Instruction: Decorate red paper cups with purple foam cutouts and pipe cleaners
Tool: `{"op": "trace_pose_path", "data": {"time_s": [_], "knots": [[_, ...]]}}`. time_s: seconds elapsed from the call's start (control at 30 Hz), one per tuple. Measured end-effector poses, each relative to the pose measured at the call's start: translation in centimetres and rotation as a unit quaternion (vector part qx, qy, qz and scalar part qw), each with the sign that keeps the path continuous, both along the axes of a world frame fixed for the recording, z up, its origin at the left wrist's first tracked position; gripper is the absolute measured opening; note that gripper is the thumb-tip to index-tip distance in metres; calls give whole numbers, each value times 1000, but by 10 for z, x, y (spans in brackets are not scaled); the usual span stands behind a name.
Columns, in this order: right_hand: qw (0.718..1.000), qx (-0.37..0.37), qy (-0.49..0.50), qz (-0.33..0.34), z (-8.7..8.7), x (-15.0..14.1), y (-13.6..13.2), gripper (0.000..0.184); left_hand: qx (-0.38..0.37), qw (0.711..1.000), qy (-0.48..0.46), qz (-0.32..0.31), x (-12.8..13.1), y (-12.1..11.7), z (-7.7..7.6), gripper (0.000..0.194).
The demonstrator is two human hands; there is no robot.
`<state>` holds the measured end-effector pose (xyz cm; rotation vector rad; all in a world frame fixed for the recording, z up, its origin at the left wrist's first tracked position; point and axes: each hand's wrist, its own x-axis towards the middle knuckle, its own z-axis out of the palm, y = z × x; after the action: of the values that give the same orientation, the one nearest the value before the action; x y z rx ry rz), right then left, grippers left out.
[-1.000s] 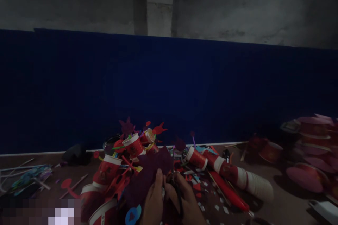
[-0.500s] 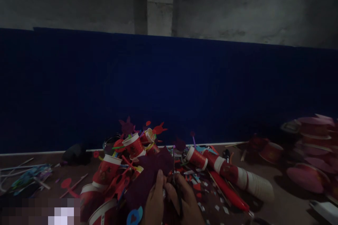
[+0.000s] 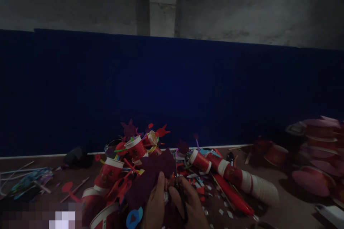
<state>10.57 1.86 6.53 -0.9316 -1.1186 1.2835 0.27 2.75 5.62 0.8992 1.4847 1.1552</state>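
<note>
Dark purple paper [image 3: 143,184] is pinched in my left hand [image 3: 156,202], its thumb lying on top and pointing away from me. My right hand [image 3: 191,204] is closed around black-handled scissors [image 3: 184,205], whose thin blades point upward along the paper's right edge. How far apart the blades are is too dark to make out. Both hands are close together, the fingertips almost meeting. A blue round cut-out [image 3: 132,219] with a dark heart lies just left of my left hand. My left fingers are partly hidden beneath the paper.
Red paper cups [image 3: 109,173] with straws and paper cut-outs crowd the left. A stacked row of cups [image 3: 252,184] lies at right beside a long red tool [image 3: 233,195]. Small paper scraps [image 3: 220,212] litter the table. Pink paper pieces [image 3: 311,182] sit far right. A blue panel [image 3: 172,89] stands behind.
The purple paper has shifted and turned slightly in my left hand. The scissors have tilted a little, and the blue cut-out has moved slightly left. Everything else looks the same.
</note>
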Motion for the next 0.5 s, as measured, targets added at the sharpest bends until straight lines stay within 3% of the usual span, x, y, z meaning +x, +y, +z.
{"op": "trace_pose_path", "data": {"time_s": [0.2, 0.37, 0.5], "knots": [[999, 7, -6, 36, 4, 2, 0, 34, -25, 999, -35, 27, -1, 1, 8, 65], [999, 6, -27, 28, -2, 4, 2, 34, -24, 997, 3, 68, -2, -1, 16, 47], [998, 20, -25, 45, -5, 4, 2, 32, 30, 997, 47, 48, -6, -5, 14, 39]]}}
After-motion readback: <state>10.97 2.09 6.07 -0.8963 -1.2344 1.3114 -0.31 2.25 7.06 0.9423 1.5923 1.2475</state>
